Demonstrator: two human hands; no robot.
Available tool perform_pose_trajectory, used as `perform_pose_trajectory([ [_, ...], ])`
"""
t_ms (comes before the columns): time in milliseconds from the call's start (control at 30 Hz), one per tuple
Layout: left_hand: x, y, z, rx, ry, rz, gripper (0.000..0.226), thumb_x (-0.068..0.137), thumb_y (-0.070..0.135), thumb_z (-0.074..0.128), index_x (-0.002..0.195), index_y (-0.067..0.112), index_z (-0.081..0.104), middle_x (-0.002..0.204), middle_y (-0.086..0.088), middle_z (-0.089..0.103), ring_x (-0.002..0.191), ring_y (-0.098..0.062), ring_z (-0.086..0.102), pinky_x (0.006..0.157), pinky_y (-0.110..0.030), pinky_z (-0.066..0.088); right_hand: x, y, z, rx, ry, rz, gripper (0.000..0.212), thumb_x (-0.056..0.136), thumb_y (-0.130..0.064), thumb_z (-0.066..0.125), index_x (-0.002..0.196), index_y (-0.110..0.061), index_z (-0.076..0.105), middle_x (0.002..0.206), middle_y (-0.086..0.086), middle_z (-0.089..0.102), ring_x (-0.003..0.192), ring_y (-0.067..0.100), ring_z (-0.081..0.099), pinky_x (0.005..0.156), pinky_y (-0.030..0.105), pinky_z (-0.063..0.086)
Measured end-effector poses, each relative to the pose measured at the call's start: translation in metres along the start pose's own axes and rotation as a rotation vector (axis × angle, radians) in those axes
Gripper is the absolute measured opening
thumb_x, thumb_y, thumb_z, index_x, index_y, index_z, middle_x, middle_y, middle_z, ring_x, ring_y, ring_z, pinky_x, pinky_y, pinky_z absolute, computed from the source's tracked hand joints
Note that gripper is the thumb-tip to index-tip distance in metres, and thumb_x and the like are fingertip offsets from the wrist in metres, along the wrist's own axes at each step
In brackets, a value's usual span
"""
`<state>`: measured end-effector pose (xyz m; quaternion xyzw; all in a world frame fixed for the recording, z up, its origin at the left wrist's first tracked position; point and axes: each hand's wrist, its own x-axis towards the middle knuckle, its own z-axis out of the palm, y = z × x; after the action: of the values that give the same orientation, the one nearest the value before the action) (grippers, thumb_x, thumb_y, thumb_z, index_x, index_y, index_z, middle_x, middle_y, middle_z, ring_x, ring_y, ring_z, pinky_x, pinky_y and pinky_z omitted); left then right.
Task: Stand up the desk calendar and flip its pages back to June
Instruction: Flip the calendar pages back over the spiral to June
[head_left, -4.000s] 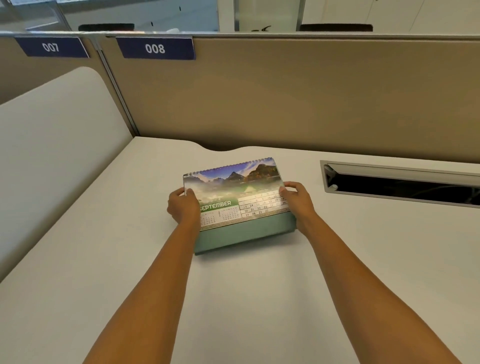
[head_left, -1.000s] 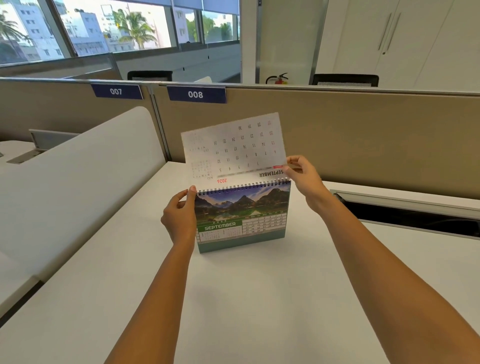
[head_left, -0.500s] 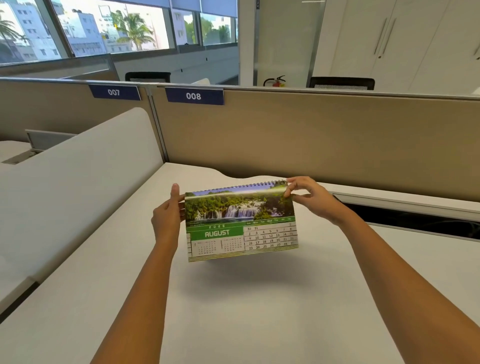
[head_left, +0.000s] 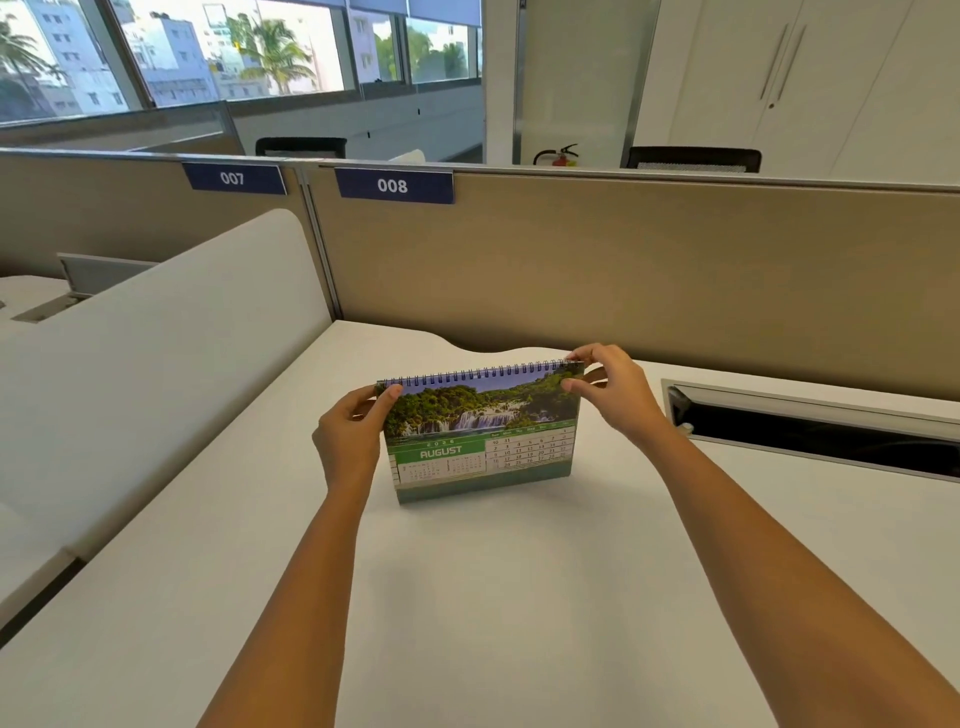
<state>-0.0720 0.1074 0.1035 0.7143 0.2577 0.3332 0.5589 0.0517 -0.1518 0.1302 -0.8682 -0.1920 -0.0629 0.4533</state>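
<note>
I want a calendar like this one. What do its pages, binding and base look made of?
Pages: glossy printed card or paper, going by the faint sheen. Binding: a wire coil, probably metal, with thin dark loops. Base: plain matte teal, likely cardboard.

head: worn on person's head | faced forward and down across the white desk toward the tan partition | near, both forearms in frame | no second view

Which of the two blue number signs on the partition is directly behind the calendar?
The sign reading 008. It hangs on the partition panel behind the calendar; the sign reading 007 sits further left, on the neighbouring panel.
</note>
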Motion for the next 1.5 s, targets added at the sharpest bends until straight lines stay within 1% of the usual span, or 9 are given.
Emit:
perform_pose_trajectory([
  [400, 0.003, -0.002, 0.002, 0.020, 0.001, 0.035, 0.033, 0.078, 0.036, 0.068, 0.103, 0.014, 0.067, 0.082, -0.004, 0.068, 0.081, -0.022, 0.066, 0.073, -0.030, 0.053, 0.001, -0.001, 0.002, -0.082, -0.025, 0.001, 0.028, 0.084, -0.022, 0.068, 0.109, -0.016, 0.057, 0.108, 0.003, 0.051, 0.083, 0.016, 0.054, 0.055, 0.011, 0.039],
  [633, -0.003, 0.000, 0.000, 0.013, -0.004, 0.044, 0.038, 0.079, 0.048, 0.063, 0.102, 0.019, 0.068, 0.083, 0.001, 0.067, 0.080, -0.017, 0.065, 0.063, -0.017, 0.047, 0.015, -0.016, -0.006, -0.232, -0.162, 0.142, 0.064, 0.095, -0.055, 0.025, 0.106, -0.005, 0.063, 0.108, 0.015, 0.066, 0.099, 0.031, 0.059, 0.081, 0.035, 0.042],
  [767, -0.007, 0.007, 0.003, -0.003, 0.022, 0.030, 0.033, 0.081, 0.055, 0.055, 0.086, 0.025, 0.068, 0.076, 0.007, 0.067, 0.075, -0.011, 0.063, 0.065, -0.018, 0.048, 0.025, -0.031, -0.007, -0.358, -0.214, 0.230, 0.065, 0.098, -0.052, 0.017, 0.067, -0.008, 0.055, 0.089, 0.019, 0.057, 0.098, 0.035, 0.054, 0.078, 0.034, 0.036],
  [833, -0.007, 0.009, 0.004, -0.005, 0.033, 0.016, 0.032, 0.081, 0.056, 0.055, 0.081, 0.027, 0.068, 0.072, 0.011, 0.066, 0.073, -0.009, 0.062, 0.065, -0.020, 0.048, 0.030, -0.035, -0.007, -0.357, -0.224, 0.273, 0.063, 0.098, -0.049, 0.021, 0.058, -0.008, 0.046, 0.086, 0.020, 0.056, 0.099, 0.035, 0.054, 0.076, 0.034, 0.036],
  [933, -0.008, 0.009, 0.005, -0.011, 0.050, 0.007, 0.030, 0.081, 0.054, 0.057, 0.080, 0.026, 0.067, 0.071, 0.010, 0.066, 0.072, -0.009, 0.062, 0.063, -0.020, 0.048, 0.035, -0.035, -0.007, -0.207, -0.173, 0.361, 0.058, 0.098, -0.041, 0.035, 0.090, 0.008, 0.066, 0.107, 0.026, 0.065, 0.105, 0.037, 0.056, 0.084, 0.040, 0.044],
  [1033, -0.008, 0.009, 0.005, -0.001, 0.059, 0.011, 0.028, 0.082, 0.052, 0.057, 0.081, 0.025, 0.066, 0.074, 0.007, 0.066, 0.070, -0.009, 0.061, 0.060, -0.016, 0.045, 0.041, -0.033, -0.006, 0.075, -0.093, 0.477, 0.036, 0.094, -0.028, 0.051, 0.104, 0.001, 0.070, 0.118, 0.018, 0.065, 0.095, 0.027, 0.058, 0.096, 0.041, 0.050],
  [1200, -0.009, 0.008, 0.005, -0.006, 0.062, 0.016, 0.030, 0.081, 0.051, 0.058, 0.084, 0.023, 0.068, 0.076, 0.004, 0.067, 0.070, -0.009, 0.061, 0.057, -0.014, 0.043, 0.049, -0.034, -0.004, 0.351, -0.021, 0.650, 0.039, 0.078, -0.017, 0.074, 0.111, 0.002, 0.065, 0.122, 0.014, 0.061, 0.092, 0.020, 0.057, 0.083, 0.029, 0.050],
  [1400, -0.009, 0.006, 0.006, -0.004, 0.069, 0.028, 0.029, 0.081, 0.051, 0.058, 0.086, 0.024, 0.067, 0.079, 0.004, 0.067, 0.072, -0.009, 0.061, 0.058, -0.014, 0.044, 0.058, -0.035, -0.002, 0.301, -0.073, 0.764, 0.050, 0.073, -0.017, 0.078, 0.117, 0.001, 0.060, 0.118, 0.008, 0.065, 0.079, 0.015, 0.058, 0.093, 0.031, 0.049],
  [1500, -0.009, 0.006, 0.006, -0.005, 0.068, 0.023, 0.026, 0.081, 0.051, 0.058, 0.084, 0.027, 0.066, 0.078, 0.005, 0.067, 0.072, -0.009, 0.061, 0.058, -0.015, 0.044, 0.063, -0.038, -0.003, 0.101, -0.026, 0.733, 0.052, 0.068, -0.026, 0.082, 0.112, -0.004, 0.065, 0.114, 0.008, 0.068, 0.093, 0.018, 0.063, 0.089, 0.031, 0.052],
])
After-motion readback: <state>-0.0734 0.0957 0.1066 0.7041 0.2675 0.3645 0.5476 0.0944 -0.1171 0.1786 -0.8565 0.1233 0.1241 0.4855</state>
